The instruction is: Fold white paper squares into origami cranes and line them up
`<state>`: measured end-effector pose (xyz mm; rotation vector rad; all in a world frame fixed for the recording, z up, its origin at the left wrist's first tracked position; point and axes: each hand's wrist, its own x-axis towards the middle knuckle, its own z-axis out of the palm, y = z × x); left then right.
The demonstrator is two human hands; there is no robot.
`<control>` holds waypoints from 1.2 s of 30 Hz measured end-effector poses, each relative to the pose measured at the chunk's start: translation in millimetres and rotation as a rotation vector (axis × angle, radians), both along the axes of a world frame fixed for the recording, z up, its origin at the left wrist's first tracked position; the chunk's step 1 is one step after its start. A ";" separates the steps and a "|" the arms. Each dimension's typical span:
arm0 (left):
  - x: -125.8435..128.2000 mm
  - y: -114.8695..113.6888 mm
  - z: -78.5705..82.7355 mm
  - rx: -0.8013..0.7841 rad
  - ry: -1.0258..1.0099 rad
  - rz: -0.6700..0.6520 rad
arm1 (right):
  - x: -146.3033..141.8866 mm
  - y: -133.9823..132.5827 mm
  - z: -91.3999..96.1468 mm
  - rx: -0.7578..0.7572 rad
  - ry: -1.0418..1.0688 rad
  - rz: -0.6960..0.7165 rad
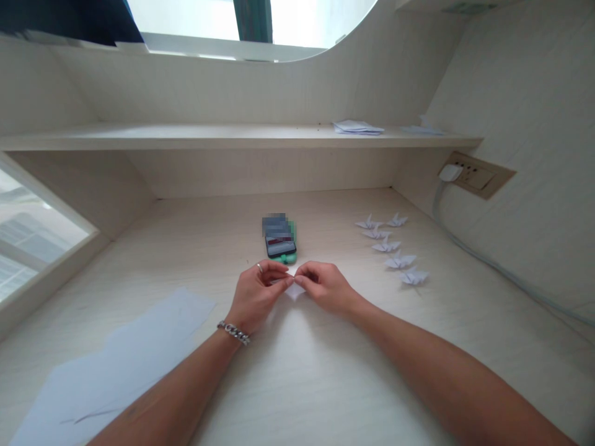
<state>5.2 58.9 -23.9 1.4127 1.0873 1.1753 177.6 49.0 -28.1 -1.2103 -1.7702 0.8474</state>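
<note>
A small folded piece of white paper is pinched between both hands over the middle of the desk. My left hand, with a ring and a chain bracelet at the wrist, closes thumb and fingers on its left side. From the right, my right hand grips it between thumb and index finger, the fingertips of both hands nearly touching. The fingers cover much of the paper, so its exact fold is hidden. Just beyond the hands lies a phone with a green edge, its screen partly blurred.
Several white paper cranes stand at the right. White sheets lie at the left, partly under my left forearm. Folded papers rest on the shelf. A cable runs from the wall socket along the right side.
</note>
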 end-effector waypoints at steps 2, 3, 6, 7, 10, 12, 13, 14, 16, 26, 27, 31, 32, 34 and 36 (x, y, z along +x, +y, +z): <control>0.1 0.7 0.0 -0.003 0.001 0.015 | 0.8 2.8 -3.0 -0.041 0.044 0.004; -0.3 1.2 -0.5 -0.007 0.005 0.017 | 1.5 4.5 -4.9 -0.059 0.068 0.012; -2.4 3.0 -3.4 -0.022 0.016 0.008 | 3.7 8.2 -9.0 -0.104 0.073 0.028; -3.1 3.5 -4.2 -0.025 0.022 0.002 | 4.2 8.8 -9.3 -0.107 0.060 0.024; -4.1 4.1 -4.1 -0.014 0.079 -0.024 | 5.0 8.5 -7.8 -0.096 0.026 0.010; -3.7 3.6 -1.9 0.020 0.189 -0.046 | 5.2 7.9 -6.4 -0.090 0.023 0.016; -3.3 3.3 -0.5 0.043 0.257 -0.059 | 5.4 7.8 -6.1 -0.089 0.025 0.019; -2.8 2.9 0.8 0.067 0.319 -0.072 | 5.6 7.8 -6.1 -0.091 0.030 0.022; -2.0 2.2 2.4 0.102 0.389 -0.088 | 5.9 8.5 -7.1 -0.109 0.056 0.021; -1.3 0.1 1.3 0.080 0.324 -0.087 | 6.8 11.4 -13.7 -0.146 0.114 0.023; -1.0 0.0 2.2 0.078 0.323 -0.093 | 7.0 11.1 -13.4 -0.140 0.112 0.021; -0.2 -0.4 4.7 0.080 0.341 -0.123 | 7.6 9.5 -12.5 -0.098 0.102 0.004; -0.1 -0.5 4.6 0.081 0.343 -0.129 | 7.6 9.0 -12.4 -0.091 0.099 -0.003; -0.1 -0.5 3.6 0.082 0.342 -0.133 | 7.4 8.1 -12.0 -0.085 0.101 -0.010; -0.1 -0.2 2.2 0.084 0.333 -0.128 | 7.1 7.3 -10.9 -0.087 0.102 -0.003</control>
